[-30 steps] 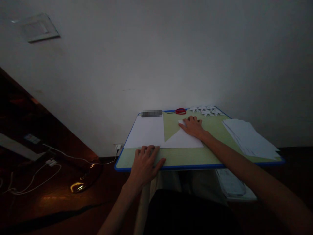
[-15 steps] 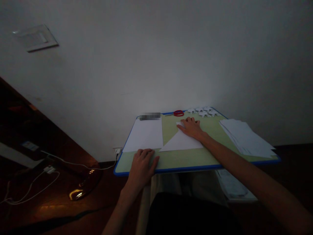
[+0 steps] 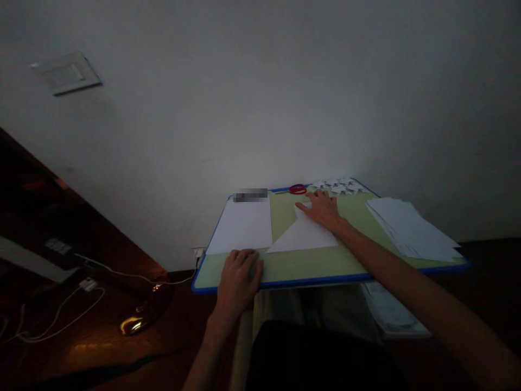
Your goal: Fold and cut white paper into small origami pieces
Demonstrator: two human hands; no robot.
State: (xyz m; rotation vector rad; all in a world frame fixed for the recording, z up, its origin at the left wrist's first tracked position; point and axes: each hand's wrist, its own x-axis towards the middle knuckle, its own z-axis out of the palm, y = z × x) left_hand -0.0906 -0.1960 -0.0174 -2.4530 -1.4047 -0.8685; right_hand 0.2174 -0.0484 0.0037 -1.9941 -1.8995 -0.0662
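Note:
A white sheet (image 3: pixel 248 225) lies on a small green table with a blue rim (image 3: pixel 309 281), its right part folded into a triangle (image 3: pixel 303 236). My right hand (image 3: pixel 323 209) lies flat with fingers spread on the top corner of that triangle. My left hand (image 3: pixel 238 277) rests on the table's near edge, its fingers bent down on the sheet's lower corner. Neither hand lifts anything.
Red-handled scissors (image 3: pixel 297 189) and several small folded white paper pieces (image 3: pixel 338 185) lie at the table's far edge. A stack of white sheets (image 3: pixel 409 228) sits on the right side. White cables (image 3: pixel 87 285) run over the dark floor at left, below a white wall.
The folded triangle's left edge has pulled away from the flat sheet, leaving a green gap. My right hand shifted slightly along the top corner; my left hand drew back toward the table edge.

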